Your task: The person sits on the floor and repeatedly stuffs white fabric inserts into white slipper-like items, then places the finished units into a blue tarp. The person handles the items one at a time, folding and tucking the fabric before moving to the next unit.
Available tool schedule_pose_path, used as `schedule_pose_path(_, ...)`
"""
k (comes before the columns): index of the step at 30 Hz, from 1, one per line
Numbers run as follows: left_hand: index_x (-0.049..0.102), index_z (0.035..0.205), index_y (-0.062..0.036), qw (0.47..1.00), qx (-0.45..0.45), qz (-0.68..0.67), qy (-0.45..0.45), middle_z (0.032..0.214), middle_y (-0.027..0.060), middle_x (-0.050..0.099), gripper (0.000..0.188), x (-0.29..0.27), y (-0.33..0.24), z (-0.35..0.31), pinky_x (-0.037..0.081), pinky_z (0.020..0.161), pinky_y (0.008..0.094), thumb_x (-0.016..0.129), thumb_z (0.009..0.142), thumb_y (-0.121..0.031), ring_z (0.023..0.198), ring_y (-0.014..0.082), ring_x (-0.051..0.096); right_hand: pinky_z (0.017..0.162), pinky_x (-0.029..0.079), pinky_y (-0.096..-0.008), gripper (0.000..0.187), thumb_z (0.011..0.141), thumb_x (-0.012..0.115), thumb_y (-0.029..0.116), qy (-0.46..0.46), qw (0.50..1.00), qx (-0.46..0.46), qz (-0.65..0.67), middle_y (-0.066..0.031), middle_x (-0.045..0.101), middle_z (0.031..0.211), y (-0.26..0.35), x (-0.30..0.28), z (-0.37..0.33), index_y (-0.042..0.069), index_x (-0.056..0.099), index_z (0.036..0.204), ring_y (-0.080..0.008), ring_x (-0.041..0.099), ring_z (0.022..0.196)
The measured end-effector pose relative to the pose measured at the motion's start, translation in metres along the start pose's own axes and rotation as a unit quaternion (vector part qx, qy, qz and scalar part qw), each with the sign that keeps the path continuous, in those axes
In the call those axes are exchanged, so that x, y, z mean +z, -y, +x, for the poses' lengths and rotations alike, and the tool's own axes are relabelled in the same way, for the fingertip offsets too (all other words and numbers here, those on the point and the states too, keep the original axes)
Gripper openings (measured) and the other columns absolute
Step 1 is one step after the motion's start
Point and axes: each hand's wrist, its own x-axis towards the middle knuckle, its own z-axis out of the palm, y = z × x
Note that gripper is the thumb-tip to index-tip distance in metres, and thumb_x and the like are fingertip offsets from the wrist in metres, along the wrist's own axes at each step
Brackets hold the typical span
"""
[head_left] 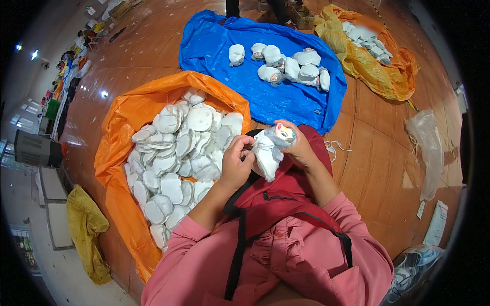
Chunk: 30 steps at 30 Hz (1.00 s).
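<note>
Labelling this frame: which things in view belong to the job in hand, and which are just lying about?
Job, it seems:
bundle in the right hand
pads in orange sack
similar bundles on blue tarp

Lying about, probably:
clear bag, right
olive sack, left

From head height, one wide fisheye camera is looking down, facing the nearby lap (pixel 293 184) and floor (pixel 352 168) beyond.
</note>
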Motion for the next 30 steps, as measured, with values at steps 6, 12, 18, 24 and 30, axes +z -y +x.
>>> schedule_pose_path(6,0.054,0.093,-0.0024,0.991,-0.131,0.002,-0.012,0.090,0.0030,0.052,0.032,0.003,0.003,0.005,0.044,0.065,0.0219,0.078,0.076,-0.015,0.076,0.0083,0.051,0.096,0.043,-0.0304,0.072,0.056,0.084,-0.001,0.047,0.971,-0.139,-0.188,-0.0037,0.056,0.114,-0.001,-0.002,0.005,0.011,0.056,0.122,-0.0187,0.055,0.108)
schedule_pose_path(12,0.050,0.089,-0.0068,0.998,-0.063,0.005,0.018,0.082,-0.0004,0.047,0.036,0.007,0.013,0.000,0.039,0.063,0.0252,0.080,0.071,-0.014,0.071,0.0092,0.044,0.092,0.045,-0.0289,0.059,0.060,0.079,-0.004,-0.020,0.976,-0.153,-0.153,-0.0044,0.057,0.109,-0.019,-0.003,0.001,0.008,0.058,0.114,-0.0181,0.057,0.102)
schedule_pose_path(18,0.046,0.075,-0.0048,0.990,0.056,0.119,-0.046,0.072,0.0013,0.044,0.032,0.024,0.018,-0.007,0.036,0.058,0.0260,0.078,0.069,-0.007,0.064,0.0117,0.042,0.090,0.047,-0.0312,0.035,0.077,0.059,0.002,-0.091,0.987,-0.093,-0.093,-0.0084,0.060,0.111,-0.022,0.012,-0.001,0.005,0.056,0.112,-0.0194,0.059,0.102)
schedule_pose_path(24,0.049,0.074,-0.0040,0.990,0.072,0.099,-0.067,0.071,0.0054,0.049,0.027,0.029,0.024,-0.009,0.040,0.057,0.0299,0.076,0.071,-0.004,0.063,0.0177,0.048,0.090,0.047,-0.0312,0.028,0.078,0.059,0.000,-0.143,0.969,-0.109,-0.170,-0.0107,0.061,0.110,-0.025,0.012,0.003,0.002,0.058,0.106,-0.0201,0.059,0.102)
schedule_pose_path(30,0.050,0.097,-0.0031,0.963,-0.166,-0.210,-0.012,0.091,0.0019,0.055,0.034,0.031,0.023,-0.006,0.047,0.071,0.0229,0.076,0.075,-0.004,0.081,0.0081,0.053,0.080,0.046,-0.0284,0.030,0.072,0.073,0.004,-0.182,0.936,-0.207,-0.219,-0.0065,0.060,0.097,-0.017,0.013,0.012,0.005,0.062,0.100,-0.0177,0.058,0.090)
